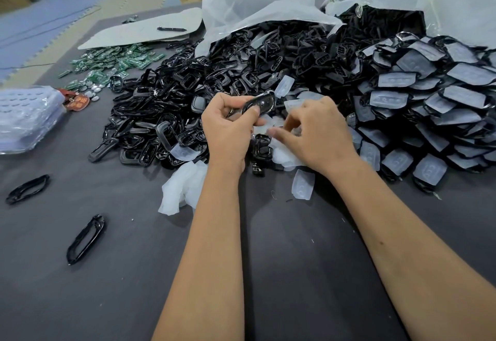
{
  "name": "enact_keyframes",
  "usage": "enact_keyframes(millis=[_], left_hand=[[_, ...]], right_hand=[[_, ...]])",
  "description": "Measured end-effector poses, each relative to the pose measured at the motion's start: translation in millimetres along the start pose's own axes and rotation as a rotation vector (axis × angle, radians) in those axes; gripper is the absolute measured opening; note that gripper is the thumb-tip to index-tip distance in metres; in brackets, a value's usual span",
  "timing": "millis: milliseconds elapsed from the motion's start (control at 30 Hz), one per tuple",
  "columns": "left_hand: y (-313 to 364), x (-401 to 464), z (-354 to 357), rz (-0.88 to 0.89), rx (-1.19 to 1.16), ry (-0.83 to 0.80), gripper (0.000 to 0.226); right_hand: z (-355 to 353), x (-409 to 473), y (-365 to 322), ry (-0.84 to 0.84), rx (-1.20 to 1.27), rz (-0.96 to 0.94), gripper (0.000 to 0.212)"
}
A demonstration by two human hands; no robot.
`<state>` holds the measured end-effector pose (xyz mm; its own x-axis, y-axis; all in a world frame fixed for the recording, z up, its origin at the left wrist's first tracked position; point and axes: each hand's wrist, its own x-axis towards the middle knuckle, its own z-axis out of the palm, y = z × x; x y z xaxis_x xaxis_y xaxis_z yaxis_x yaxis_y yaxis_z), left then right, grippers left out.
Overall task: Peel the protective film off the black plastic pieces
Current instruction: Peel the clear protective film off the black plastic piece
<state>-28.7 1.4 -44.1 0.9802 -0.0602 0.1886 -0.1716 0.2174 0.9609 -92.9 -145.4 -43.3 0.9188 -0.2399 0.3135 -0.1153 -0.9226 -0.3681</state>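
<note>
The grey table [134,273] carries a heap of black plastic pieces [268,61]. Above its near edge, the left hand [228,128] pinches one black piece [259,104] between thumb and curled fingers. The right hand [319,136] hovers just beside it, fingers curled, thumb and forefinger close together; whether they grip film cannot be told.

Two hands [228,123] — one pen [171,29], two stray black frames [86,238], uncountable heaped pieces [166,115].

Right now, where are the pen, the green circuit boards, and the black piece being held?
pen [171,29]: head view, middle of its barrel.
green circuit boards [112,65]: head view, centre of the pile.
black piece [259,104]: head view, its glossy face above the left hand's thumb.
</note>
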Motion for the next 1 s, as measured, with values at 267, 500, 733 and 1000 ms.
enact_keyframes(millis=[267,500,733,1000], left_hand=[[-0.1,0.8,3.2,-0.041,-0.044,0.103,0.026],[0.9,1.0,3.5,-0.046,-0.043,0.129,0.022],[2.6,0.7,4.3,-0.046,-0.044,0.158,0.021],[4.5,0.7,4.0,-0.038,-0.081,0.169,0.022]], right_hand=[[2.6,-0.7,-0.4,0.158,0.600,0.017,0.020],[7.4,-1.1,-2.3,0.222,0.546,0.014,0.018],[11.8,1.8,-1.4,0.223,0.288,-0.021,0.035],[1.8,-1.5,-8.2,0.352,0.489,-0.098,0.033]])
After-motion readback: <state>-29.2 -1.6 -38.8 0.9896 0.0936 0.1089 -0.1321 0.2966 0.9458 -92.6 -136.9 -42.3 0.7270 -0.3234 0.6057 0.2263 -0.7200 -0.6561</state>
